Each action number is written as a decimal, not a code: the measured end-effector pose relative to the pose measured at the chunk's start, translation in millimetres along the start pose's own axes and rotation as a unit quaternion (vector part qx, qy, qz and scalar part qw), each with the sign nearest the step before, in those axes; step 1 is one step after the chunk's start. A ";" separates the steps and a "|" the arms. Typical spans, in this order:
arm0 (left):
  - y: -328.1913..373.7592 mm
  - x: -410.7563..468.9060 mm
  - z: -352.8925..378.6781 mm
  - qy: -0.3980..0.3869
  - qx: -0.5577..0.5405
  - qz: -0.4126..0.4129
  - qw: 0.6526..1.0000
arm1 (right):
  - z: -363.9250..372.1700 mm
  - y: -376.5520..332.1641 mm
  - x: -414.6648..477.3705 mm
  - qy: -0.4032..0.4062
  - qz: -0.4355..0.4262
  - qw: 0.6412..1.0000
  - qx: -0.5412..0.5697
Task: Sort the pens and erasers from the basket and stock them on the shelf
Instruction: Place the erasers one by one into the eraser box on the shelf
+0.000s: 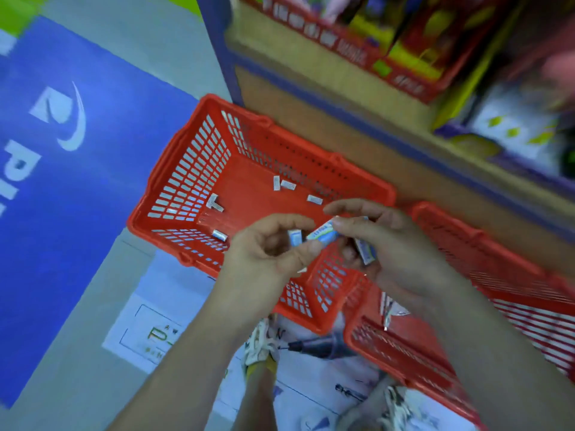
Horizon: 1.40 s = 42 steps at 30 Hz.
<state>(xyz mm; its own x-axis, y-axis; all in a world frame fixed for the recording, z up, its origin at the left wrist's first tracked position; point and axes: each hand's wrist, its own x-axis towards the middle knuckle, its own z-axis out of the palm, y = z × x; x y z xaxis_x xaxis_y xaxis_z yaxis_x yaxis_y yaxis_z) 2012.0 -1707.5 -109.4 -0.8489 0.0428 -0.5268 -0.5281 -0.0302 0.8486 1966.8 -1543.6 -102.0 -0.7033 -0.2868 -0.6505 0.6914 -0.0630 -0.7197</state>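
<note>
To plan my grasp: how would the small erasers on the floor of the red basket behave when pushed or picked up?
The erasers look like flat little blocks, so pushed they would likely slide, not roll. Probably light and stiff: the left hand pinches a held eraser, which looks unbent. Wrappers seem glossy, perhaps slippery.

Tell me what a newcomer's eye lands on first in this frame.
First, the left hand and right hand meeting mid-frame, both pinching small wrapped erasers above the big red basket. A few loose erasers lie scattered on its floor. A second red basket sits to its right, under the blurred shelf.
</note>
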 end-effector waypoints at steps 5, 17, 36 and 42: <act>85.7 -51.7 62.8 -0.010 -0.035 0.029 0.999 | -27.6 -79.0 -99.7 0.012 -0.041 0.998 0.046; 258.0 -160.4 250.8 -0.030 -0.041 0.124 0.991 | -120.3 -189.5 -294.0 0.056 -0.168 0.977 0.123; 349.4 -129.2 375.8 -0.240 0.161 0.206 0.935 | -235.5 -247.8 -383.9 0.232 -0.231 0.942 0.073; 358.7 -122.8 404.4 -0.176 0.254 0.259 0.915 | -268.7 -271.8 -399.1 0.379 -0.257 0.871 -0.178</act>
<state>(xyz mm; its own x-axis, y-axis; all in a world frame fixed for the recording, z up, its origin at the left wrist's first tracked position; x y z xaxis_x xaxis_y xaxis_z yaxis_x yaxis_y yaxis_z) 1935.1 -1319.8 279.2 -0.8759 0.4766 -0.0746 0.0979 0.3271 0.9399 2015.1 -1155.1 288.0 -0.9053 0.4137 -0.0968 0.2530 0.3418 -0.9051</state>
